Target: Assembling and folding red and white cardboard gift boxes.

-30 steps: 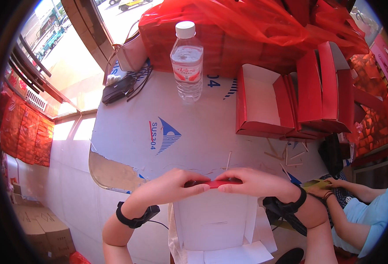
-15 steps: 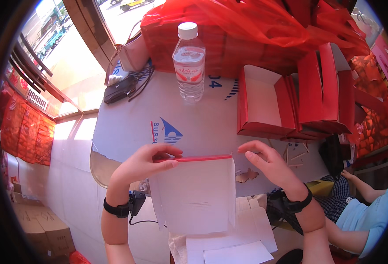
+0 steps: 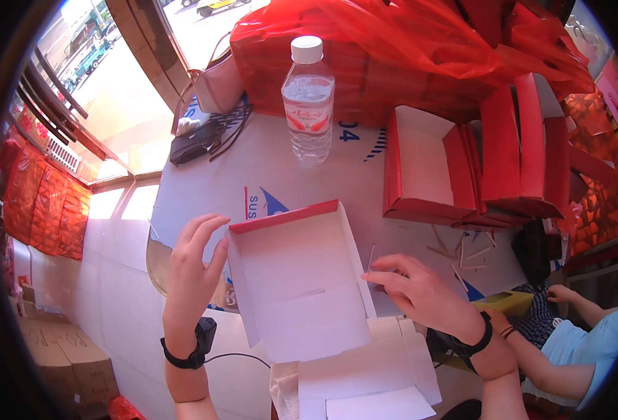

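A shallow cardboard box [image 3: 309,269], white inside with a red far edge, sits half folded in front of me, tilted a little. My left hand [image 3: 191,262] is beside its far left corner, fingers stretched and thumb apart; whether it touches the wall I cannot tell. On the other side, my right hand [image 3: 417,287] pinches a thin pale strip [image 3: 371,256] close to the box's right wall. Under the near end of the box lie flat white cardboard blanks [image 3: 365,371].
Beyond the box stands a water bottle [image 3: 309,105] on the table [image 3: 267,150]. Red boxes [image 3: 428,164] are stacked at the right, near loose strips [image 3: 471,260]. Red plastic [image 3: 393,42] covers a pile behind. Another person's arm [image 3: 561,364] is at the lower right.
The box has turned slightly, its far edge now higher and slanted. My left hand has left that edge for the left corner. My right hand has come down to the right wall, pinching a strip.
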A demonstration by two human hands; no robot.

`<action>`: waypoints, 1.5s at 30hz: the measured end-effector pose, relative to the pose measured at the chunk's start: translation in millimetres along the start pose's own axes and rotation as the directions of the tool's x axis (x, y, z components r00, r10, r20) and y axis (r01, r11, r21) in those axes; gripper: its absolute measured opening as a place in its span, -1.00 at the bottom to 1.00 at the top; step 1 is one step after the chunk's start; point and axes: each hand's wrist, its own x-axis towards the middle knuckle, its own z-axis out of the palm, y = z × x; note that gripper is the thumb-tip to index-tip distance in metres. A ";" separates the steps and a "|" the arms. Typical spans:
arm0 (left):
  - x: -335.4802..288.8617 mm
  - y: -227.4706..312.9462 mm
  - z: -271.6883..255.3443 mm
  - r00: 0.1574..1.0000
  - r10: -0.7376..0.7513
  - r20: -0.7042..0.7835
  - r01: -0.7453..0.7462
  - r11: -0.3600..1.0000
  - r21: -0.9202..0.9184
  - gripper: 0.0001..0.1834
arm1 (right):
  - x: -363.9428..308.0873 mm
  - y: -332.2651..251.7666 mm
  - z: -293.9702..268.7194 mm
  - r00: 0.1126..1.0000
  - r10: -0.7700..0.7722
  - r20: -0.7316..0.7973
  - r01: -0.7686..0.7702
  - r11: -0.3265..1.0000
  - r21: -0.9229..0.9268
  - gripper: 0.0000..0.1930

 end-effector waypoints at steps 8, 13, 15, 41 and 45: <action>-95.9 19.0 -21.3 0.947 -0.192 0.257 0.216 0.974 -0.067 -0.45 | -3.2 -6.5 6.4 0.998 -0.063 0.029 0.066 0.992 -0.108 -0.57; -103.2 28.3 -5.4 0.975 -0.127 0.184 0.153 0.978 -0.140 -0.35 | -2.1 -6.2 9.4 0.996 -0.083 0.019 0.085 0.989 -0.123 -0.63; -98.2 28.2 -5.4 0.974 -0.077 0.212 0.102 0.988 -0.113 -0.38 | -1.6 -6.2 9.8 0.995 -0.097 0.004 0.097 0.982 -0.163 -0.68; -93.5 40.9 50.7 0.999 0.035 -0.009 -0.036 0.979 -0.203 -0.64 | -15.7 -7.2 11.4 0.987 -0.022 -0.158 -0.007 0.984 -0.178 -0.74; -98.6 36.5 59.8 0.996 0.049 -0.069 -0.062 0.979 -0.192 -0.65 | -17.7 -4.7 15.4 0.985 -0.028 -0.168 -0.003 0.984 -0.180 -0.74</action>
